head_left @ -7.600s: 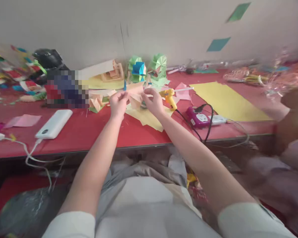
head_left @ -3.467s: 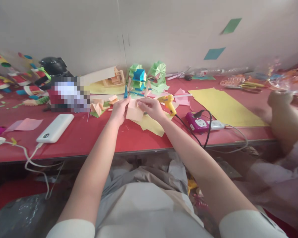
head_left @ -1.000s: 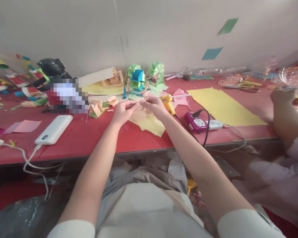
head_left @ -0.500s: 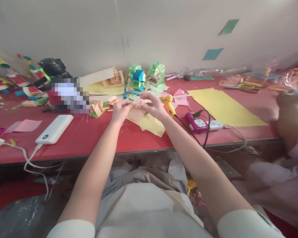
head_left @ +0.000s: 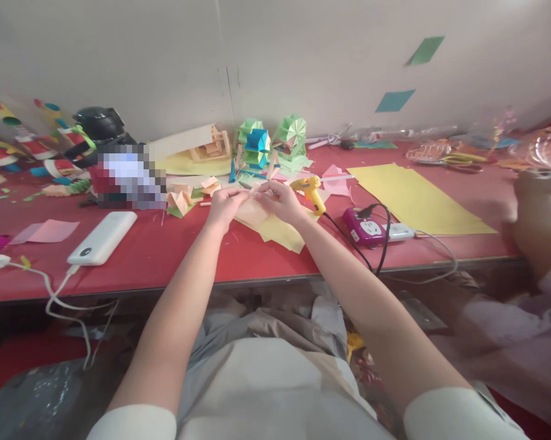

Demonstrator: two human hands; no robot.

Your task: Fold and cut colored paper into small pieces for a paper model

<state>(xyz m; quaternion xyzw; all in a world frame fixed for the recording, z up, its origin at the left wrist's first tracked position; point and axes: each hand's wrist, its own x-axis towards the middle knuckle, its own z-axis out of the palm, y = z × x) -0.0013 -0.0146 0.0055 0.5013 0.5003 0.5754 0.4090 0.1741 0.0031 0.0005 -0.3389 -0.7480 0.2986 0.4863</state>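
Peach paper [head_left: 255, 190]: a thin, pale piece between the two hands, above the near-middle of the red surface [head_left: 160, 250]; fingers cover most of it, so its exact fold cannot be told.
Left hand [head_left: 226, 206]: thumb and fingertips pinch the piece from its left.
Right hand [head_left: 282, 200]: grips the same piece from its right, fingers curled over it, fingertips close to those opposite.
Yellow paper [head_left: 285, 235]: lies below and just in front of the right hand; a pale patch overlaps it, whether part of the held piece I cannot tell.
Fingering: thin paper probably handles best with light, even pressure; one hand should anchor the edge while the other thumb runs along it, as a hard squeeze could crumple it.
Alignment: edges are best matched before any crease is pressed, since a wrong crease would likely show.
Glue gun [head_left: 314, 194]: lies just beside the right hand; its black cord [head_left: 346, 235] appears to lead to the purple socket [head_left: 362, 226], so it may be hot, and the knuckles do well to remain clear of its nozzle.
Folded pieces [head_left: 180, 200]: sit left of the left hand, apart from it, beyond easy snagging.
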